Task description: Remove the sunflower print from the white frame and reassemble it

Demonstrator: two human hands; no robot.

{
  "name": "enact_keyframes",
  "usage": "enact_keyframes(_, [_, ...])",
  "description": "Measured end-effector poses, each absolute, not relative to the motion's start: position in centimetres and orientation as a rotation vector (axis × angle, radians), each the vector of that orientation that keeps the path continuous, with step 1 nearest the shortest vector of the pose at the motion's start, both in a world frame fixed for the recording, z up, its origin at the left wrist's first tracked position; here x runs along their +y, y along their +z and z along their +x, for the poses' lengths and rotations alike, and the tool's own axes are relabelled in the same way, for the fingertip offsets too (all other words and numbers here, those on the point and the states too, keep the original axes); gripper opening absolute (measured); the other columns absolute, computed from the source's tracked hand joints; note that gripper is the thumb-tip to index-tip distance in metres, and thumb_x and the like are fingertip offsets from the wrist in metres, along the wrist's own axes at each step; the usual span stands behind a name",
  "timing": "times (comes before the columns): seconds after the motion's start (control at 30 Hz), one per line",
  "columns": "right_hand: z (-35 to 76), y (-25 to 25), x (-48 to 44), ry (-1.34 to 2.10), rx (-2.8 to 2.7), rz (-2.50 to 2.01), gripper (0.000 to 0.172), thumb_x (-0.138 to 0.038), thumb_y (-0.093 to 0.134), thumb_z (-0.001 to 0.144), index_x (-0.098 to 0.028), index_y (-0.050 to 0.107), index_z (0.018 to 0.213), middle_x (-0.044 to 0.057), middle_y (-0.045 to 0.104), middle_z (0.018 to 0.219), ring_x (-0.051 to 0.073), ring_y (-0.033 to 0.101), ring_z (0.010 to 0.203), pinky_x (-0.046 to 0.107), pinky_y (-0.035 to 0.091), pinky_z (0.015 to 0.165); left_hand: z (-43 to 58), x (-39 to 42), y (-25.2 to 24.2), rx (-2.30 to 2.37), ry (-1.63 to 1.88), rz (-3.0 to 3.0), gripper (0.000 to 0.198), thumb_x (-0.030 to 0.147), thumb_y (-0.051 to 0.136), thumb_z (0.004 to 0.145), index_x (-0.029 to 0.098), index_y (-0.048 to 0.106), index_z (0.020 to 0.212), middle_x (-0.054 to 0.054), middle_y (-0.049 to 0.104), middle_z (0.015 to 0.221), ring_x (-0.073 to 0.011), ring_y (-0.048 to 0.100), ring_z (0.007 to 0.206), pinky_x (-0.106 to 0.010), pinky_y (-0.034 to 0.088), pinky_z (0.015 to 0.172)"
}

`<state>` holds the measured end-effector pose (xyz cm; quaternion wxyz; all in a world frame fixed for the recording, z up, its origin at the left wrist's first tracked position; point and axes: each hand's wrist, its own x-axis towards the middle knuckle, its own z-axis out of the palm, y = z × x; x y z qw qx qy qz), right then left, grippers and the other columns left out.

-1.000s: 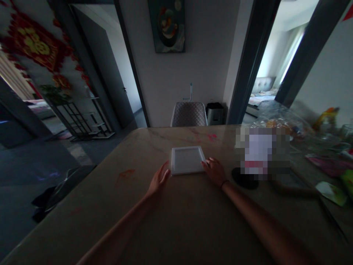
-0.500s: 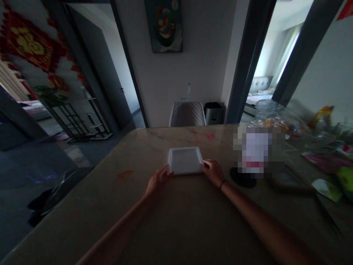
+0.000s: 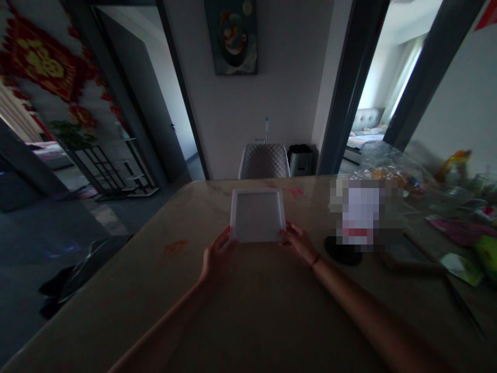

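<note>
**user_a:** What's the person doing here? Both hands seem to be on that white square tray (image 3: 257,215).

**user_b:** Yep. The left hand (image 3: 215,256) is pinching the tray's near-left corner and the right hand (image 3: 298,242) is clamping the near-right corner, fingers curling round the rim on each side. The tray is sitting over the middle of the table (image 3: 248,311), a bit toward the far edge, and it's tipping so its inside is facing the camera. It's looking empty to me.

**user_a:** Is it touching the table?

**user_b:** Can't tell for sure, it's really dim. I'm guessing the far edge is up and the near edge is barely clear. So I'm calling this the pick-up stage: grip made, tray in the air.

**user_a:** Anything in the way?

**user_b:** A dark round coaster-ish thing (image 3: 341,251) is lying just right of the right hand, and packets (image 3: 460,268) are crowding the table's right edge. 1 chair (image 3: 264,161) is standing at the far edge. Any further move is calling for 2 even grips, a level tray, and staying clear of that right-side clutter.
</note>
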<state>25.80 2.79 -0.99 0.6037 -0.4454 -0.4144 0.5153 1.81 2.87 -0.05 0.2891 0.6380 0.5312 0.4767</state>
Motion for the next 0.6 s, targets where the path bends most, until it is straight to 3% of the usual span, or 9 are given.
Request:
enact_keyframes(0.1, [25.5,-0.9,2.5,1.298,-0.975,-0.917,0.040,-0.028,0.069,0.061,-0.021,0.060,0.099,0.003,0.065,0.092,0.015,0.062,0.076,0.023,0.054,0.053,2.0,2.2,0.6,1.607,1.334,1.868,0.051,0.039,0.060,0.072,0.024,0.048,0.120,-0.006,0.060,0.113,-0.0225,0.057,0.103,-0.039,0.044,0.088])
enact_keyframes(0.23, [25.4,-0.8,2.2,1.371,-0.944,-0.894,0.039,-0.024,0.070,0.061,-0.022,0.058,0.099,0.001,0.066,0.085,0.014,0.062,0.071,0.023,0.052,0.052,2.0,2.0,0.8,1.702,1.354,2.040,0.059,0.039,0.062,0.070,0.023,0.042,0.123,-0.008,0.054,0.114,-0.0209,0.060,0.090,-0.037,0.049,0.078])
enact_keyframes(0.33, [25.5,-0.9,2.1,1.402,-0.927,-0.880,0.037,-0.024,0.071,0.060,-0.022,0.058,0.095,0.001,0.066,0.083,0.014,0.062,0.068,0.024,0.052,0.052,2.0,1.9,0.7,1.708,1.353,2.199,0.060,0.041,0.061,0.072,0.023,0.039,0.125,-0.009,0.053,0.113,-0.0222,0.059,0.094,-0.038,0.049,0.078])
enact_keyframes(0.47, [25.5,-0.9,2.0,1.398,-0.909,-0.886,0.039,-0.023,0.071,0.058,-0.023,0.056,0.094,0.000,0.066,0.083,0.015,0.062,0.071,0.025,0.052,0.053,2.2,1.3,0.9,1.714,1.376,2.662,0.056,0.042,0.059,0.075,0.024,0.040,0.125,-0.012,0.042,0.132,-0.0292,0.038,0.122,-0.049,0.032,0.099])
enact_keyframes(0.53, [25.3,-0.9,1.9,1.411,-0.905,-0.909,0.041,-0.022,0.071,0.059,-0.023,0.055,0.096,0.001,0.065,0.085,0.015,0.063,0.073,0.024,0.052,0.054,2.6,0.9,1.1,1.639,1.291,2.944,0.051,0.039,0.055,0.079,0.026,0.041,0.126,-0.010,0.037,0.137,-0.0286,0.027,0.129,-0.051,0.021,0.104])
enact_keyframes(0.6, [25.0,-0.8,1.7,1.446,-0.914,-0.898,0.042,-0.023,0.071,0.060,-0.023,0.055,0.098,0.002,0.066,0.087,0.015,0.063,0.073,0.025,0.052,0.054,3.0,0.5,1.2,1.490,1.121,3.174,0.049,0.036,0.050,0.083,0.025,0.038,0.129,-0.009,0.037,0.138,-0.0253,0.026,0.130,-0.048,0.018,0.106])
